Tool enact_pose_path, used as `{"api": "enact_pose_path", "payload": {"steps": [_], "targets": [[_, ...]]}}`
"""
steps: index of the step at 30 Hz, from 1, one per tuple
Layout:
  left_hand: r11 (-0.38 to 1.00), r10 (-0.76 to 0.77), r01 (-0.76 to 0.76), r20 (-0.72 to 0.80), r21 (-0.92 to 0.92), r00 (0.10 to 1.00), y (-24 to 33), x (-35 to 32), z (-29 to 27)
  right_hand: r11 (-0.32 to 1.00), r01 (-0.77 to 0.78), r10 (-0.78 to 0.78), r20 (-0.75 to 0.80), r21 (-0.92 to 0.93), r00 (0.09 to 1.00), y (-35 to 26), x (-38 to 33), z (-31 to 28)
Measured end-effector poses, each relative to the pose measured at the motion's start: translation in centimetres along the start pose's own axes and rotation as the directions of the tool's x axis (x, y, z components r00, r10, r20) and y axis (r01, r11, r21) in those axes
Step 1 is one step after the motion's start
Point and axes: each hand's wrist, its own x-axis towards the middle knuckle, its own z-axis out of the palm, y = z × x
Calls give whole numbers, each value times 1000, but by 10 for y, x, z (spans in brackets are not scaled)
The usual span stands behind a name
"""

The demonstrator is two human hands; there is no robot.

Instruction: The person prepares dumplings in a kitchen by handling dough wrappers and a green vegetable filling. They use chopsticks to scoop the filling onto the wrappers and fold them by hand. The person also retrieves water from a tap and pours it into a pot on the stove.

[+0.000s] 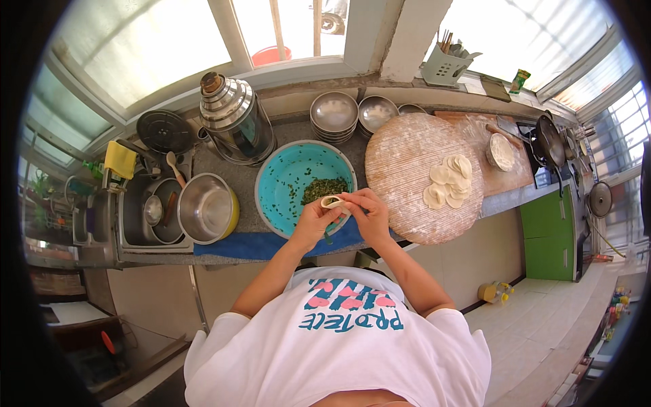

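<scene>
Over the near right part of the turquoise basin (pixel 271 193), the person's left hand (pixel 310 224) cradled a folded dough wrapper (pixel 333 202) while the right hand (pixel 371 214) pinched its edge. Green stuffing showed at the wrapper's gaping top, so too hard a squeeze could have forced some out, and greens caught along the rim could have spoiled the seal. Thin dough might also have torn under the fingertips.

Right of the basin, pale dough rounds (pixel 451 178) lay overlapped on a floured round board (pixel 397 176); left too long, they could have stuck together. That board seemed to jut past the tabletop's (pixel 234 190) front edge, where a knock from the right forearm might have tipped it.
</scene>
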Motion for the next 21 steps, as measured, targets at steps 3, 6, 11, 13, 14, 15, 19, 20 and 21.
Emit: {"api": "enact_pose_path", "payload": {"steps": [3,6,11,13,14,15,19,20,21], "targets": [[999,13,-13,10,42,1000,4,0,5,985,163,-163,-1,-57,987,1,2,-4],[995,35,-38,33,95,999,7,0,9,923,360,-350,91,-135,932,-3,7,-12],[994,70,-74,58,77,996,7,0,14,899,384,-351,177,-211,919,-8,11,-16],[995,74,-78,72,69,995,7,0,15,915,358,-327,179,-185,928,-8,11,-17],[995,76,-81,79,65,994,7,-1,15,923,344,-314,180,-172,932,-8,11,-17],[993,84,-90,88,70,993,8,-1,15,954,289,-276,143,-83,951,-7,10,-16],[992,93,-99,68,80,993,11,-3,16,986,144,-152,89,85,984,-2,9,-19],[992,90,-94,51,78,995,11,-4,16,989,128,-135,94,75,986,-1,9,-20],[991,87,-91,45,97,995,11,-4,17,990,141,-143,117,28,983,-2,9,-21]]}}
